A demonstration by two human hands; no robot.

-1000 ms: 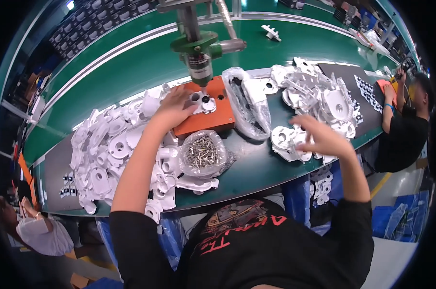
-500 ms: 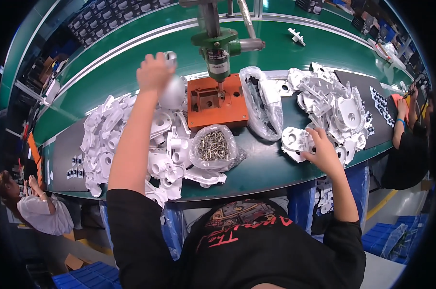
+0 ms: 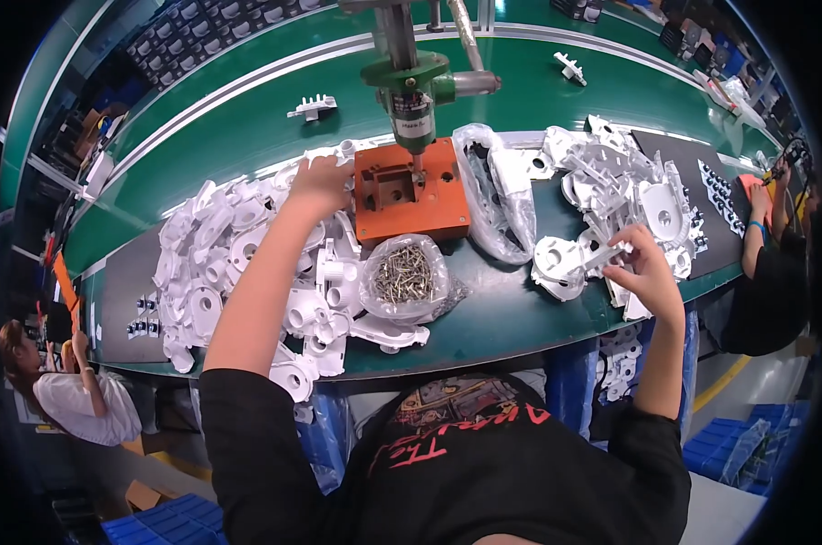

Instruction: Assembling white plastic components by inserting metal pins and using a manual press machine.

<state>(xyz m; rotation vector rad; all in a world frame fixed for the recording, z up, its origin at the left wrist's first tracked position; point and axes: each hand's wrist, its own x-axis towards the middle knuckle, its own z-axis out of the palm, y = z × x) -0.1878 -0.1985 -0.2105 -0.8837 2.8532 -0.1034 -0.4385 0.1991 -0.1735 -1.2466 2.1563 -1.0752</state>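
Observation:
My left hand [image 3: 322,188] rests over the near edge of the left pile of white plastic parts [image 3: 234,250], beside the orange fixture block [image 3: 447,202]. Its fingers look slightly apart, with the tips partly hidden among the parts. At the right, thumb and fingers of my right hand [image 3: 645,268] pinch a white plastic part [image 3: 602,258]. That part lies against a round white housing [image 3: 556,263] at the edge of the right pile. The tip of a green and silver screwdriving head [image 3: 413,118] stands over the orange block.
A plastic bag of screws [image 3: 403,275] sits before the block, a clear bag [image 3: 497,200] to its right. White parts [image 3: 315,108] lie on the green conveyor [image 3: 247,109]. Small dark pieces [image 3: 720,202] stand on a mat. Co-workers are at both sides.
My left hand has come down from over the conveyor to the pile, leaving a white part on the belt. My right hand has shifted right and lifted a white part's end.

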